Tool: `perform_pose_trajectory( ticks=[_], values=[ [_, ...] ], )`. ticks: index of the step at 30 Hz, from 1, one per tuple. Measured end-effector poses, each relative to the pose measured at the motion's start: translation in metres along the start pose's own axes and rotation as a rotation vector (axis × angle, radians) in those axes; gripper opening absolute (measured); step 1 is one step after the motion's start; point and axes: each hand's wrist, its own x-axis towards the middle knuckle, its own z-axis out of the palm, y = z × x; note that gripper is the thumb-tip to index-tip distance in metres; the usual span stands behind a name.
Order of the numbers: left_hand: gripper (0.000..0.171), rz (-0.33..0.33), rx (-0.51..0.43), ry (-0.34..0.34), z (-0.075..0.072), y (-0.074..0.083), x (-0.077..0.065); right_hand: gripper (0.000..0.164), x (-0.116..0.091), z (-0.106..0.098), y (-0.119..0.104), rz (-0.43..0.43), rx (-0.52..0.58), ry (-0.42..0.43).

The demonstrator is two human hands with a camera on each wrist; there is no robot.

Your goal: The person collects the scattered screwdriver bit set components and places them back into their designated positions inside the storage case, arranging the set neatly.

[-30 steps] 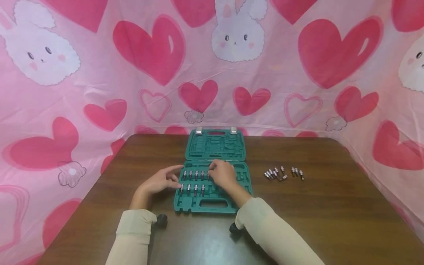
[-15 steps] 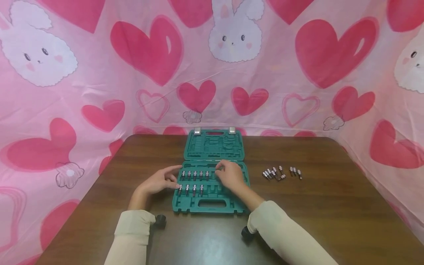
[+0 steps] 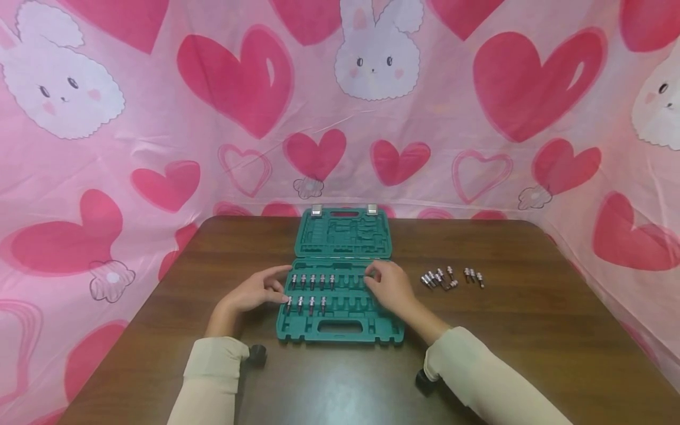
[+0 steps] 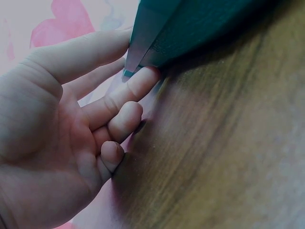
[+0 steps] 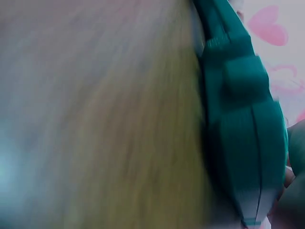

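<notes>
A green tool case [image 3: 340, 330] lies spread out on the table, its lid [image 3: 342, 233] folded back. Several silver bit sockets [image 3: 312, 282] sit in two rows in its left half. My left hand [image 3: 257, 290] rests against the case's left edge; in the left wrist view the thumb [image 4: 90, 55] touches the case side [image 4: 157, 33] and the other fingers lie loosely bent beside it. Over the right part of the slots is my right hand [image 3: 390, 286], fingers loosely bent, with nothing visible between them. The right wrist view mostly shows the case's side [image 5: 248, 143], blurred.
Several loose bit sockets [image 3: 438, 277] lie on the brown table [image 3: 504, 342] right of the case, with a smaller group of sockets [image 3: 473, 275] farther right. A pink cloth [image 3: 441, 118] with hearts and rabbits hangs behind and around the table.
My right hand has moved right across the case, away from the upper row, uncovering the fifth socket and then bare slots. My left hand has stayed at the left edge.
</notes>
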Motion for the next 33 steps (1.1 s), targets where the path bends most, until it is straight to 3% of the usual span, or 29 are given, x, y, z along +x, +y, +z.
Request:
perform_pose_trajectory(
  ticks=[13, 20, 33],
  values=[
    [0.076, 0.006, 0.012, -0.002, 0.000, -0.001, 0.000, 0.015, -0.008, -0.017, 0.014, 0.001, -0.031, -0.012],
    [0.075, -0.023, 0.011, 0.007, 0.000, -0.002, 0.001, 0.017, -0.011, -0.026, 0.024, 0.035, -0.008, -0.041],
    [0.075, -0.024, 0.003, 0.006, 0.000, -0.002, 0.001, 0.021, -0.022, -0.051, 0.059, 0.093, -0.039, -0.014]
  ],
)
